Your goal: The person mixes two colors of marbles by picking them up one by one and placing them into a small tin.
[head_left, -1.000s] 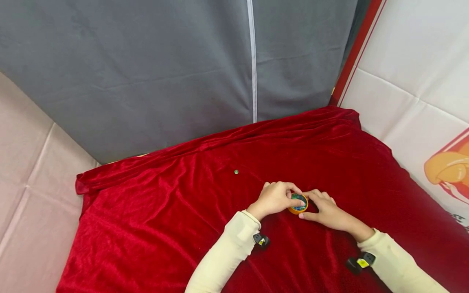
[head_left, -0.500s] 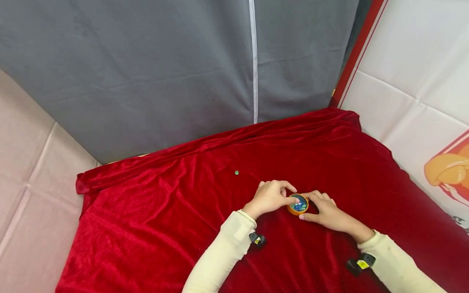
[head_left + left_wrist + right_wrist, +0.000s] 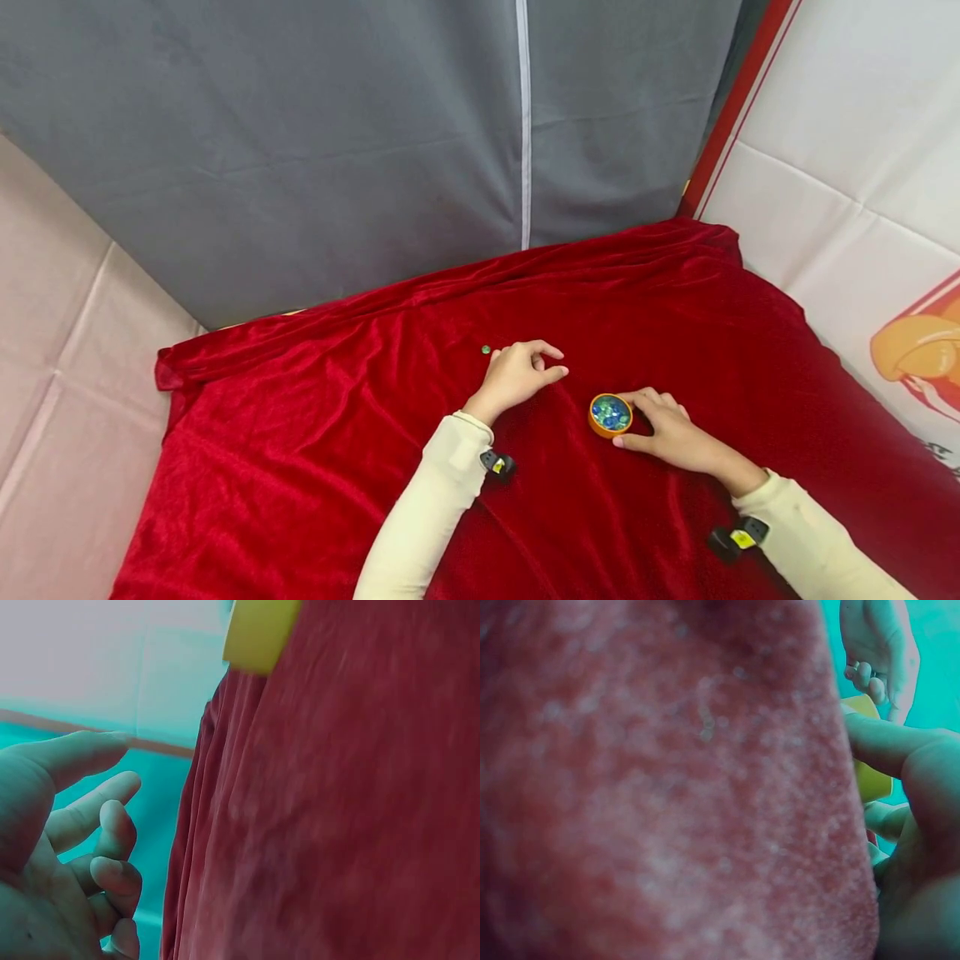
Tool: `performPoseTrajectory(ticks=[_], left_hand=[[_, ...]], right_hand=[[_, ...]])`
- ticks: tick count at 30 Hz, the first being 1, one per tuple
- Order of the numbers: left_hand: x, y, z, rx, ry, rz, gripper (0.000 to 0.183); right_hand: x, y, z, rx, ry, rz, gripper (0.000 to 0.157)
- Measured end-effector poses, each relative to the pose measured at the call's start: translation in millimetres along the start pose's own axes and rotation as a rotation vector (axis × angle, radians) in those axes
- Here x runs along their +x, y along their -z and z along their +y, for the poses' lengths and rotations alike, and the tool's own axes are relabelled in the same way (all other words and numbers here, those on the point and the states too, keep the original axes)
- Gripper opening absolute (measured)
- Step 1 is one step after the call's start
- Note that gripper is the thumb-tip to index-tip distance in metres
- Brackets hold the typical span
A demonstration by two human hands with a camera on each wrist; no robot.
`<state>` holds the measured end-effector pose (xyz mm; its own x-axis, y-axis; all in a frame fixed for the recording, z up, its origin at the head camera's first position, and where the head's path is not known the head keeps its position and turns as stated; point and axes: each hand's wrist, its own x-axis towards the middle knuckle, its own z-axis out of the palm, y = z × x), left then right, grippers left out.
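A small round orange tub holds several blue and green glass beads. My right hand grips the tub from the right, thumb at its near side and forefinger at its far side. In the right wrist view, fingers curve around the tub, which looks yellow there. Away to the left of the tub, my left hand hovers over the cloth with loosely bent fingers. Nothing shows between its fingers in the left wrist view. One green bead lies just beyond that hand.
Wrinkled red velvet cloth covers the table. A grey curtain stands along the back. Pale panels rise at the left and the right. Each sleeve carries a small black wrist camera.
My left hand has drawn away from over the tub, moving left and back toward the single bead. The beads inside the tub are now uncovered. My right hand keeps its hold.
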<state>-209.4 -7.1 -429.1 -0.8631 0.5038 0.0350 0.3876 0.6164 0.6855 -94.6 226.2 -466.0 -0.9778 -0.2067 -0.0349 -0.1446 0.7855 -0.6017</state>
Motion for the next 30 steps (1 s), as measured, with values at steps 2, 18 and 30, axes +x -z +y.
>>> performPoseTrajectory(ticks=[2, 18, 30], left_hand=[[1.8, 6.6, -6.5, -0.003, 0.026, 0.022, 0.026], [4.7, 44.3, -48.1, -0.061, 0.154, 0.123, 0.033], [5.1, 45.8, -69.6, -0.033, 0.224, 0.149, 0.033]], right_hand=[[0.1, 0.2, -0.3, -0.001, 0.003, 0.004, 0.059], [0.0, -0.5, -1.4, 0.010, -0.002, 0.002, 0.058], [-0.3, -1.4, 0.5, -0.001, 0.008, 0.007, 0.058]])
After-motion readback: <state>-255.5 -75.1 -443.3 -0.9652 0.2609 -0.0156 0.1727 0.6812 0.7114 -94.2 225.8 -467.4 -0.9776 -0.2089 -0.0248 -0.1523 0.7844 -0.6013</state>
